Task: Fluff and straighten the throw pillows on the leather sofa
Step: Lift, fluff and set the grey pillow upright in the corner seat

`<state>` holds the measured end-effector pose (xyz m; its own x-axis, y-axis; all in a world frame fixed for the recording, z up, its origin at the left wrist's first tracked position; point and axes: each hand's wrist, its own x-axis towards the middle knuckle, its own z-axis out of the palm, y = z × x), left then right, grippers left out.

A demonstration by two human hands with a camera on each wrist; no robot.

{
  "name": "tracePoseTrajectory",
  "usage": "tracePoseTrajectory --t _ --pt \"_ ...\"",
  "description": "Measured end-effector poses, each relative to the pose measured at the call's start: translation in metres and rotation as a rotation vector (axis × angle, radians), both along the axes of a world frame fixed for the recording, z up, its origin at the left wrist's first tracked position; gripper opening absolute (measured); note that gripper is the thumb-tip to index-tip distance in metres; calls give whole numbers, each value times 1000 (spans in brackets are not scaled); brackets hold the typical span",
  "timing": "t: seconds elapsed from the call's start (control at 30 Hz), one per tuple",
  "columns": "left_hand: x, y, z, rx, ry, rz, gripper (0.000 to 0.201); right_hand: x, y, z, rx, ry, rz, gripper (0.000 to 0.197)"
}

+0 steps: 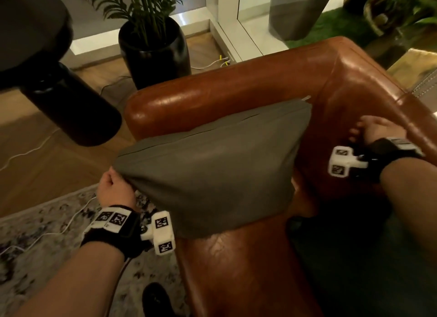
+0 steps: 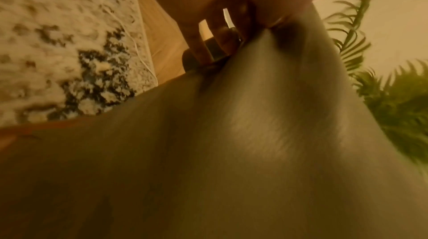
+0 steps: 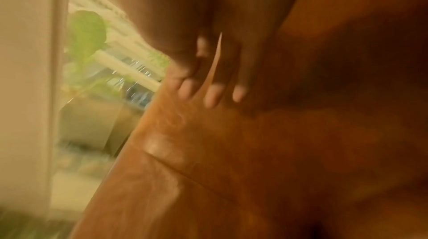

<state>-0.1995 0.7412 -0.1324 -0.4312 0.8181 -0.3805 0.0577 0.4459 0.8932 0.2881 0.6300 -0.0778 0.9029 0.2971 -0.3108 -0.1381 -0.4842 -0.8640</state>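
Note:
A grey throw pillow (image 1: pixel 212 165) stands tilted in the corner of the brown leather sofa (image 1: pixel 236 94), leaning toward the armrest. My left hand (image 1: pixel 113 186) grips the pillow's near left corner in a fist; in the left wrist view the curled fingers (image 2: pixel 208 41) bunch the grey fabric (image 2: pixel 231 142). My right hand (image 1: pixel 376 129) is to the right of the pillow, apart from it, in front of the sofa back. In the blurred right wrist view its fingers (image 3: pixel 213 94) are fairly straight and hold nothing, over the leather (image 3: pixel 208 169).
A black planter (image 1: pixel 153 54) with a palm stands behind the armrest, and a dark round side table (image 1: pixel 47 63) is at the left. White cables run over the wooden floor and patterned rug (image 1: pixel 35 234). A dark cushion or blanket (image 1: pixel 354 257) lies on the seat at the right.

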Motion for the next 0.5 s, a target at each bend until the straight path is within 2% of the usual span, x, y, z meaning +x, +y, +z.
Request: tracePoseTrajectory --t 0.03,0.1,0.23,0.27,0.33,0.43,0.5 --pt "-7 -4 -4 -26 9 -6 35 8 -4 3 42 28 -8 19" --pt "-17 -14 -14 -21 -64 -83 40 1 -5 8 112 120 92 20" --pt "-1 -28 -9 54 -137 -241 39 -66 9 -7 42 289 471 22" --pt "3 -26 -6 62 -110 -248 41 -76 13 -15 39 256 505 22" --pt "6 -21 -6 46 0 -254 39 -90 21 -22 -8 62 494 26" --pt "2 -13 2 48 152 -262 18 -92 22 -22 -176 -152 435 42" --pt "-4 -6 12 66 312 -303 8 -88 19 -14 -281 -263 407 41"
